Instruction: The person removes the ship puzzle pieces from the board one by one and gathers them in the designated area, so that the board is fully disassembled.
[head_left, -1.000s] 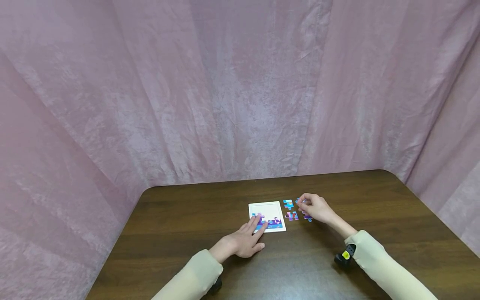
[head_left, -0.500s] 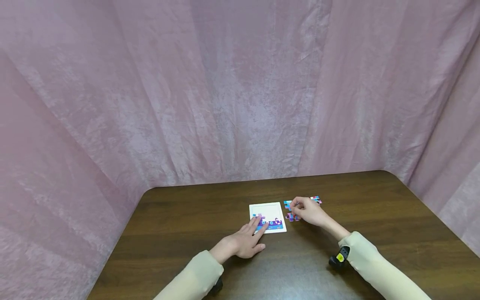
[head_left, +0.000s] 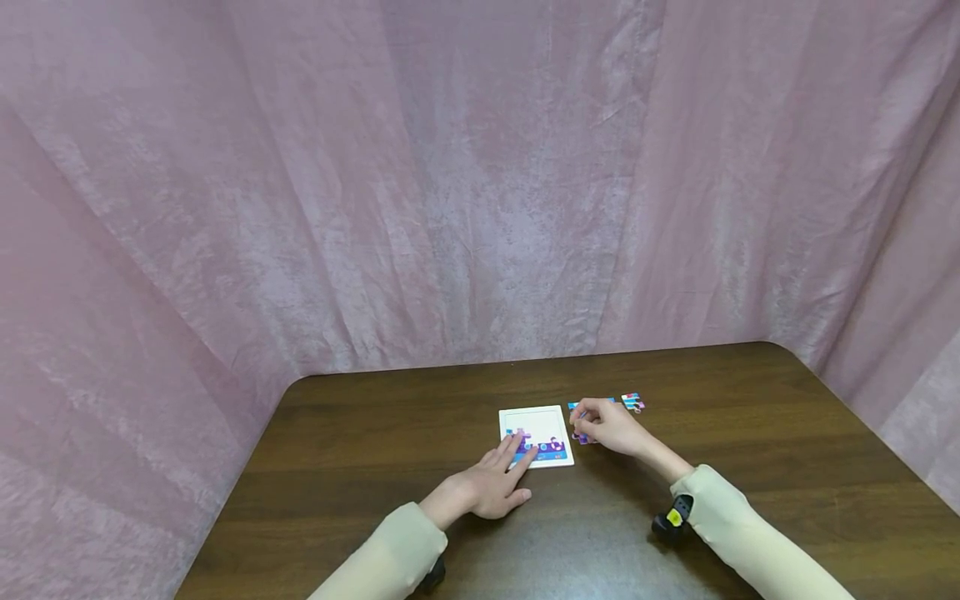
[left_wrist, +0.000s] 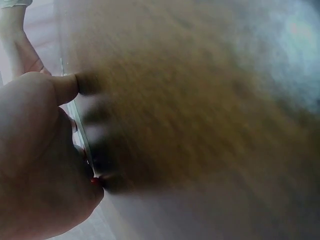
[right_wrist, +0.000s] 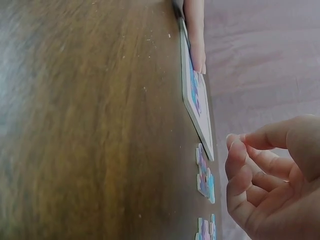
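Note:
My left hand [head_left: 491, 483] lies with straight, spread fingers on the lower left of a small white puzzle board [head_left: 532, 417]. Purple and blue jigsaw pieces [head_left: 555, 452] fill the board's near side, partly under those fingers; its far side shows bare white. My right hand [head_left: 611, 427] hovers over loose jigsaw pieces to the right of the board, fingers curled. In the right wrist view the tips of its thumb and forefinger meet, with no piece visible between them. Below that hand lie colourful loose pieces [right_wrist: 205, 172], and another piece [head_left: 632, 402] shows beyond it.
The brown wooden table [head_left: 375, 433] has rounded far corners. Pink curtains [head_left: 480, 183] hang behind it and along its sides. A black wrist camera [head_left: 670, 521] sits on the right sleeve, near the tabletop.
My right hand has moved left over the loose pieces, towards the board, uncovering a piece at the far right. The left hand and the board stay in place.

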